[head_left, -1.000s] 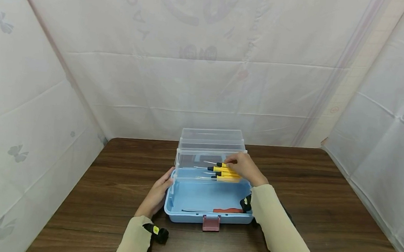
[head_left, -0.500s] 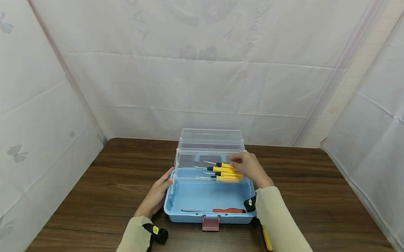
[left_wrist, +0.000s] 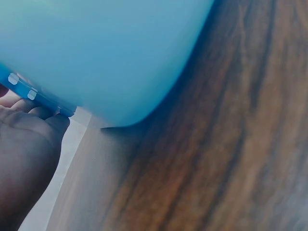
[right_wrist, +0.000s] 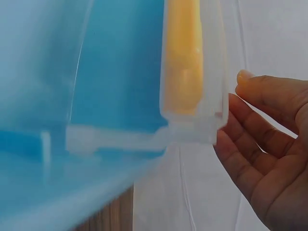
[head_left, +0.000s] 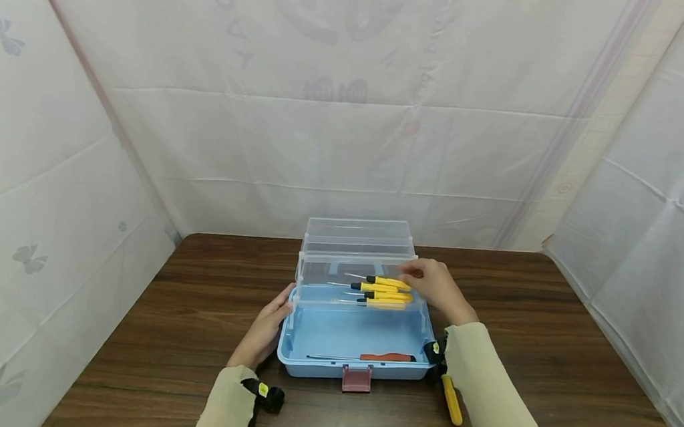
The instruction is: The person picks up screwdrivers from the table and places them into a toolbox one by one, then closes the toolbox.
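A light blue toolbox (head_left: 332,333) stands with its clear upper trays raised. In the lower clear tray (head_left: 317,295) lie several small yellow-and-black screwdrivers (head_left: 386,297), tips to the left. My left hand (head_left: 263,333) holds the box's left side, thumb at the edge and fingers along the outside; the left wrist view has its fingers (left_wrist: 41,113) at the blue rim. My right hand (head_left: 433,286) is at the tray's right end. In the right wrist view its fingertips are right at the tray corner, thumb apart, with a yellow handle (right_wrist: 185,62) lying inside the tray.
A red-handled screwdriver (head_left: 388,356) lies along the front inside the box. The mauve latch (head_left: 356,378) hangs open in front. To the right of the box, a yellow-handled tool (head_left: 451,401) lies on the dark wooden table (head_left: 190,309), partly hidden behind the right wrist's camera.
My right hand has drawn back to the right off the yellow screwdriver handles, which now show whole in the tray. The yellow-handled tool on the table has come into view. My left hand stays put.
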### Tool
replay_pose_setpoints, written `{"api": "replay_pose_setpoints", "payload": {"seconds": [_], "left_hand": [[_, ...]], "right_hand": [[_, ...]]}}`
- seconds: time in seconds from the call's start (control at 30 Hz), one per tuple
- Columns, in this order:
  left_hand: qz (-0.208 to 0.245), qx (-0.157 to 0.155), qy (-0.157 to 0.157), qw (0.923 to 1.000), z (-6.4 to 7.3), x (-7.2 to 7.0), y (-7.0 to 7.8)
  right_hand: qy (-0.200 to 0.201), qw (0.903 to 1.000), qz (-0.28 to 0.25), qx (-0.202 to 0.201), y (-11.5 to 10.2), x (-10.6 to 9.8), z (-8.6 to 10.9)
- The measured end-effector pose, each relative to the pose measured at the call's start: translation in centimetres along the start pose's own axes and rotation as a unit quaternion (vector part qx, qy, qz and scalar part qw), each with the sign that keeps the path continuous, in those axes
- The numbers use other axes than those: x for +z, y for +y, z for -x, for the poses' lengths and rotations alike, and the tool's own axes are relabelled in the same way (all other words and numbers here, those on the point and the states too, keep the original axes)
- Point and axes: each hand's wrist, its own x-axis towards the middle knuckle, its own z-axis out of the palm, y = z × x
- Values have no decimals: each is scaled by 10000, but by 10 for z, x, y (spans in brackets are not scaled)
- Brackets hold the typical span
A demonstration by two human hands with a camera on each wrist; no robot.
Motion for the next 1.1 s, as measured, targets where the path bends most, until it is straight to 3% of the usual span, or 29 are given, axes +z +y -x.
{"api": "replay_pose_setpoints", "payload": {"seconds": [0.67, 1.1], "left_hand": [[-7, -25, -5, 10000, -1, 4, 2], [22, -65, 7, 10000, -2, 5, 2]], "right_hand": [[67, 9989, 112, 457, 27, -23, 21], [-172, 9978, 132, 629, 47, -33, 44]]}}
